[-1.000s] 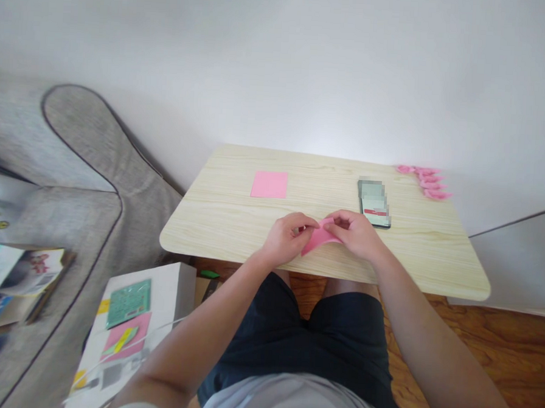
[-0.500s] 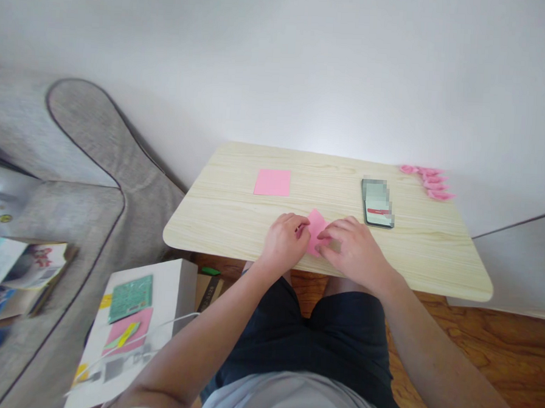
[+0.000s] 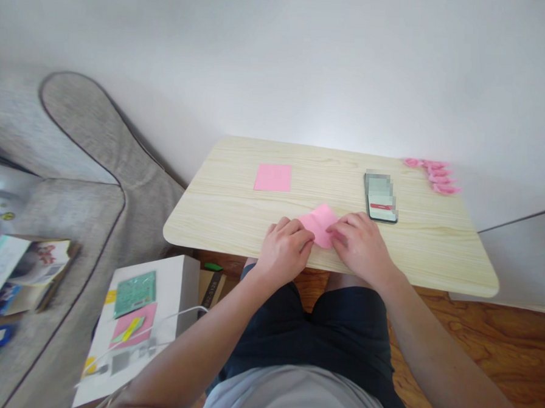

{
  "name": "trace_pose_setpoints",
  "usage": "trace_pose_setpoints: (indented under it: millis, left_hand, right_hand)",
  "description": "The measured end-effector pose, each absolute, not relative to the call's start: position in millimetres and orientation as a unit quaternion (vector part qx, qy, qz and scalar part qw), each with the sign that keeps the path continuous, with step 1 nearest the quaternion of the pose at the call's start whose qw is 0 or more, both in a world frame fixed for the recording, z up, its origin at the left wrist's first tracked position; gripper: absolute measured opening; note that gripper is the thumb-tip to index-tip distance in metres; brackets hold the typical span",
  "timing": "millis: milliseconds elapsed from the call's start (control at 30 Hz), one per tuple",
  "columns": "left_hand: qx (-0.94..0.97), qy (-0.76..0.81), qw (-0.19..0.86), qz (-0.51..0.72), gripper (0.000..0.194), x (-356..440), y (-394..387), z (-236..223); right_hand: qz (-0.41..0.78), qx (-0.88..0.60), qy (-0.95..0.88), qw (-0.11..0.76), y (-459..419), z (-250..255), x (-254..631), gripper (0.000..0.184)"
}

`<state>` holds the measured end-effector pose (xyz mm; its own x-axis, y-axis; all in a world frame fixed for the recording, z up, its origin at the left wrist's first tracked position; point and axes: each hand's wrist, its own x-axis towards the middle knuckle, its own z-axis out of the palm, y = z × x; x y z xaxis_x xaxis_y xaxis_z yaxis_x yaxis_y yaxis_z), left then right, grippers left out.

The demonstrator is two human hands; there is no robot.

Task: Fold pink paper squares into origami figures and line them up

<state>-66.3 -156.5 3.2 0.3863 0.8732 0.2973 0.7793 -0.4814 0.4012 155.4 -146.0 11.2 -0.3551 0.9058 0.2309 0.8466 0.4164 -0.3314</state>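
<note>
Pink matte ppr (image 3: 320, 220) btwn fingers (image 3: 306, 235)

We have a pale table (image 3: 226, 208) with streaky wood grain, its near corners rounded and its near edge longer than the far one. On its far left part we see a pink square (image 3: 272, 178) lying flat, well apart from everything else on the top. To the right we have a phone (image 3: 382, 200), face up, its screen lit and partly pixelated. In the far right corner we find several folded pink pieces (image 3: 440, 180) packed close together. Near the middle of the near edge we see a creased pink sheet (image 3: 321, 220), partly covered; we cannot tell how much of it touches the wood.
</note>
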Motion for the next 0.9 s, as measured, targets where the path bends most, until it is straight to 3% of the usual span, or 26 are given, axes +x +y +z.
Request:
trace_pose_setpoints:
  millis: [300,433,600,900]
  left_hand:
    - [0.846,0.460,0.093,0.254,0.012,-46,-165,0]
    - [0.844,0.456,0.127,0.253,0.009,-44,-164,-2]
    - [0.822,0.469,0.172,0.274,0.005,-61,-162,-4]
    - [0.810,0.496,0.177,0.258,0.016,-69,-157,-7]
  right_hand:
    - [0.186,-0.489,-0.809,0.268,-170,10,163,0.030]
    - [0.184,-0.497,-0.793,0.301,-174,3,168,0.011]
    - [0.165,-0.504,-0.792,0.302,-176,-7,173,0.010]
    - [0.119,-0.564,-0.764,0.291,-178,-12,171,0.016]
